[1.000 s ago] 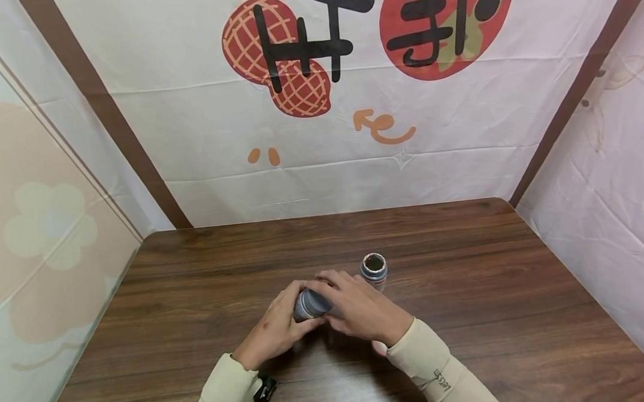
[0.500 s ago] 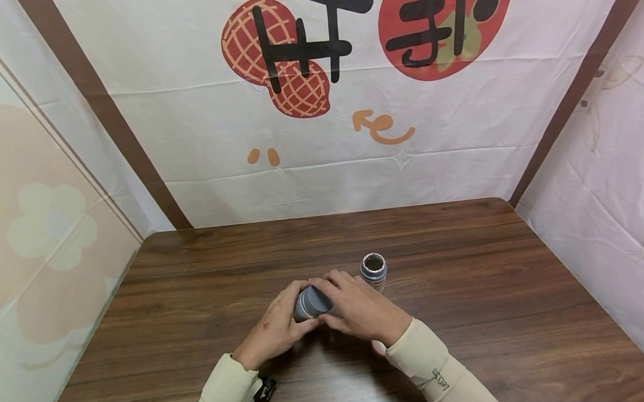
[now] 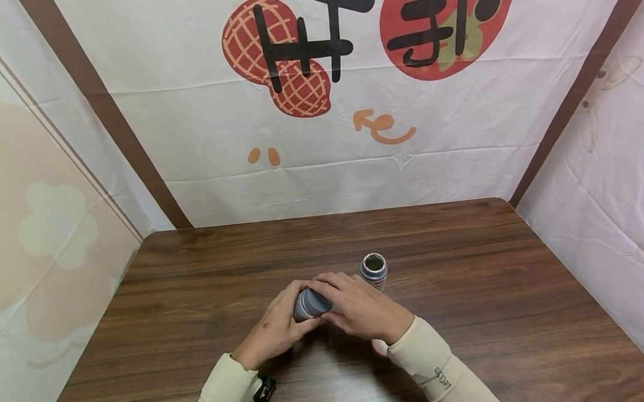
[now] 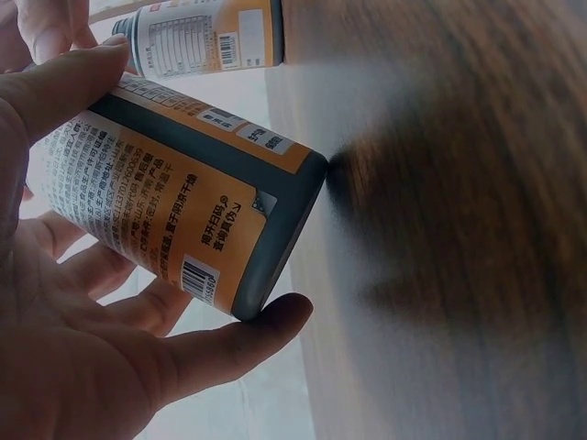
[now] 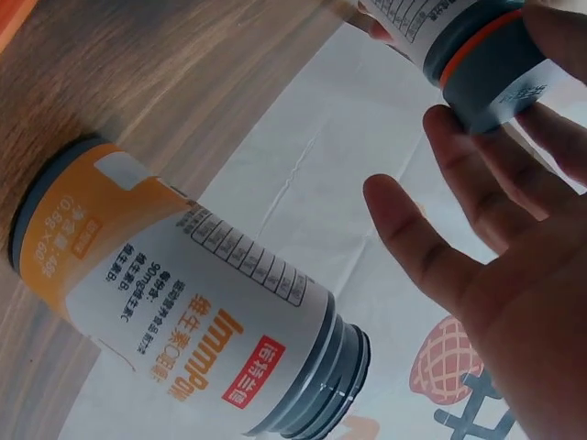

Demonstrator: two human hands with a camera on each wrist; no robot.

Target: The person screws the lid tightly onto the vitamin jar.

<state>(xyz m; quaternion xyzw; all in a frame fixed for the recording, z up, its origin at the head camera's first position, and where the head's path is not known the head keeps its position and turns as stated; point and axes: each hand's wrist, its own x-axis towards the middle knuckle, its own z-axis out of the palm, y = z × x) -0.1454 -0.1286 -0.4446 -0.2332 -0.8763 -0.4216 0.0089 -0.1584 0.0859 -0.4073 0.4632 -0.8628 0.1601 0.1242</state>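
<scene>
Slightly shifted: the fingers of the right hand (image 3: 364,307), which have moved a touch over the cap (image 5: 495,73) within the last second.
Held bottle (image 4: 183,192): near the middle of the bench (image 3: 467,314) in front of the person, in the same spot as a second ago, tilted, with its dark base toward the wood; an edge of that base looks to be touching or only just clear, and I cannot tell which.
Left hand (image 3: 273,326): fingers wrapped round the body of the held bottle, over its orange and white label.
Right hand: fingers pinching the cap, the thumb on one side and fingertips on another (one finger stands off it in the right wrist view).
Cap: sitting on the bottle, an orange ring showing beside it; so the work, as I judge it, is at the turning of the cap, with no separation gained. Whether the turn loosens or tightens is not plain.
Uncapped bottle (image 5: 220,302): upright just beyond the right hand, apart from the held bottle, its mouth bare with a ragged, shiny rim; unmoved.
Pale object (image 3: 380,347): next to the right cuff (image 3: 420,346), partly hidden (too little shows to name it).
</scene>
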